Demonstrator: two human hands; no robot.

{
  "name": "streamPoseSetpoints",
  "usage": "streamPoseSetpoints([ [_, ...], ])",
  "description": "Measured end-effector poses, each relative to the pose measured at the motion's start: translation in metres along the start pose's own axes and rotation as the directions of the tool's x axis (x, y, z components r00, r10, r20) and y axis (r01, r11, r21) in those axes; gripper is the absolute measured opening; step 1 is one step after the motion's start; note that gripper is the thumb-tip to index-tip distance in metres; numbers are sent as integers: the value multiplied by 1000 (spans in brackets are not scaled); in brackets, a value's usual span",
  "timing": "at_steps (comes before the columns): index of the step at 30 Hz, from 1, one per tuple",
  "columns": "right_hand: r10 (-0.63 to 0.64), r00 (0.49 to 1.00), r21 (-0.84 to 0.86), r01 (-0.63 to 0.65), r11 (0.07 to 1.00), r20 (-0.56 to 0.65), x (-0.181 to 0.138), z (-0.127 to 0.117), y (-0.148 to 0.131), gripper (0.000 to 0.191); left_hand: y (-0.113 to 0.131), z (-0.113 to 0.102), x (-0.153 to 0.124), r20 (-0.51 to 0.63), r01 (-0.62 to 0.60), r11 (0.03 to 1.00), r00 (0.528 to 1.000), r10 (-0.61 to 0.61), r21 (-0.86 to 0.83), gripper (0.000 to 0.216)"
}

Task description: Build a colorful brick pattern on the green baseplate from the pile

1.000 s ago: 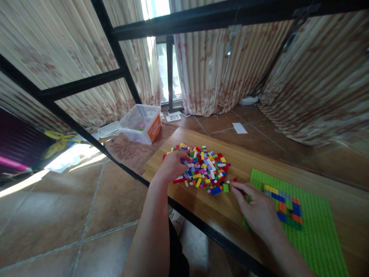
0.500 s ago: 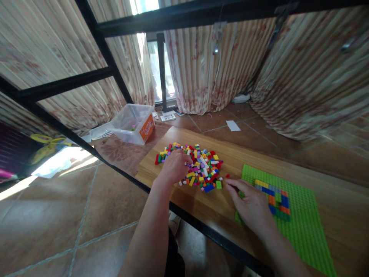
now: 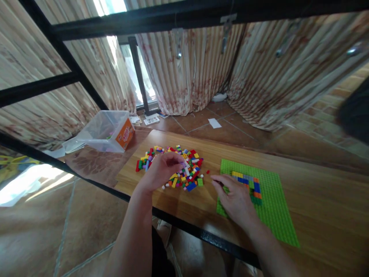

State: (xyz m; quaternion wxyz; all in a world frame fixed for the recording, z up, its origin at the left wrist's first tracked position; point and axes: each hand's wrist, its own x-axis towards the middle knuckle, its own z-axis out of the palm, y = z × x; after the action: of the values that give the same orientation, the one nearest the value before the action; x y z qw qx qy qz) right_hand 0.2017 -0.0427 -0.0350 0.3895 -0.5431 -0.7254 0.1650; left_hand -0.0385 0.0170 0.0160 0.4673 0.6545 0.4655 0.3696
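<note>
- Head view, clock read from its centre: a clear box [image 3: 99, 144] is standing at 9 o'clock, curtains [image 3: 178, 77] are hanging at 12, and a black rail [image 3: 161, 21] is crossing in front of them.
- The brick pile [image 3: 188, 175] is lying at 6 on the wooden table [image 3: 323, 196]; the green baseplate [image 3: 273, 219], bearing a brick build [image 3: 256, 186], is lying at 4.
- The left hand [image 3: 160, 171] is curving over the pile, thumb near forefinger; the right hand [image 3: 236, 198] is covering part of the baseplate, fingertips narrow.
- Since the earlier frame the view is swinging toward 3, where a dark shape [image 3: 354, 111] is now showing (too blurred to name).
- Both hands are hiding bricks; whether either is gripping one, I cannot tell.
</note>
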Motion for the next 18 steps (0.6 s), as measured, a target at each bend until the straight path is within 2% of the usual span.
streamPoseSetpoints([
  [3,39,998,80,-36,996,-44,-3,-5,-6,22,7,20,1,105,41,974,994,-18,-223,15],
  [8,25,997,214,-9,977,-75,-6,-17,-14,26,11,60,4,283,198,864,957,-67,-463,35],
  [14,23,997,259,-3,966,-73,-7,-31,-11,21,11,88,6,352,289,780,931,-95,-555,51],
  [18,10,997,222,7,975,-74,-12,-37,-8,22,10,103,8,343,291,777,934,-103,-558,46],
])
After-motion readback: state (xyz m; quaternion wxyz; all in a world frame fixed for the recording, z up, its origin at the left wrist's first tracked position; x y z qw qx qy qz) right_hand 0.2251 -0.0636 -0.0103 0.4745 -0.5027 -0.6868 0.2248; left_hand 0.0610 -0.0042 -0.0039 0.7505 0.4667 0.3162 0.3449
